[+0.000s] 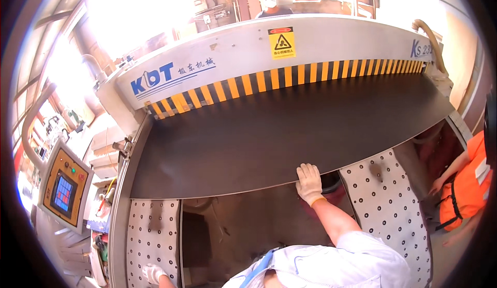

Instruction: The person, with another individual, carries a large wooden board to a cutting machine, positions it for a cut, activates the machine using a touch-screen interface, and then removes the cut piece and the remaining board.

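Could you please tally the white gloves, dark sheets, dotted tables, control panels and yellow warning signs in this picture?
White gloves: 2
Dark sheet: 1
Dotted tables: 2
Control panel: 1
Yellow warning sign: 1
Total: 7

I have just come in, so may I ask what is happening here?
A person's gloved right hand lies on the near edge of a large dark sheet, which reaches back to the yellow-and-black striped strip of a machine. The gloved left hand is over the left dotted support, apart from the sheet. A lit control panel is at the left. One co-worker is behind the machine; another, in orange, is at the right.
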The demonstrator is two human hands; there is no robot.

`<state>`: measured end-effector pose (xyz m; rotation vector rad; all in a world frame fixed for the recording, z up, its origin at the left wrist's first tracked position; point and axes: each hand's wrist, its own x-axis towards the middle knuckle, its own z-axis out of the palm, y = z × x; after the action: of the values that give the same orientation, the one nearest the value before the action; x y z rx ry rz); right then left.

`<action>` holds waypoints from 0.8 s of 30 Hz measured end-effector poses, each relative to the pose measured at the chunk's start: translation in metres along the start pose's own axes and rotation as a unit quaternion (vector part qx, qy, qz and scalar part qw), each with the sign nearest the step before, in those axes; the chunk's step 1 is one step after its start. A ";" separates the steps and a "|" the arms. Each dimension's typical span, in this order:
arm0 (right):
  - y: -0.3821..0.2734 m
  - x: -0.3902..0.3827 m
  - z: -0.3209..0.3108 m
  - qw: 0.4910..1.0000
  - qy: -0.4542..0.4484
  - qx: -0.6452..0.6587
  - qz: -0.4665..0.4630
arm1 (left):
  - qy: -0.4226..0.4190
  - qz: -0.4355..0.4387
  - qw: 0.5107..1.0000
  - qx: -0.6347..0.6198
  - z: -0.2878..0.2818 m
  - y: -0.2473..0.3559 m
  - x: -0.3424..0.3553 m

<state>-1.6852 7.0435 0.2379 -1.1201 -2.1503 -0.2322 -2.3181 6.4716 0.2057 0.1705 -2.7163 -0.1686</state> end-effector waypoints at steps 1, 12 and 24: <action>-0.002 0.000 0.001 1.000 -0.005 0.005 -0.007 | -0.023 -0.012 0.999 0.018 -0.005 -0.009 -0.014; 0.016 -0.008 0.003 1.000 0.004 -0.006 -0.015 | -0.021 0.064 0.997 -0.042 -0.056 0.025 -0.053; -0.004 0.013 -0.009 1.000 -0.011 -0.010 -0.009 | -0.005 0.004 1.000 0.002 -0.001 0.011 -0.018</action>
<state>-1.6882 7.0454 0.2534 -1.1198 -2.1822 -0.2527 -2.3023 6.4853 0.2013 0.1595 -2.7270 -0.1619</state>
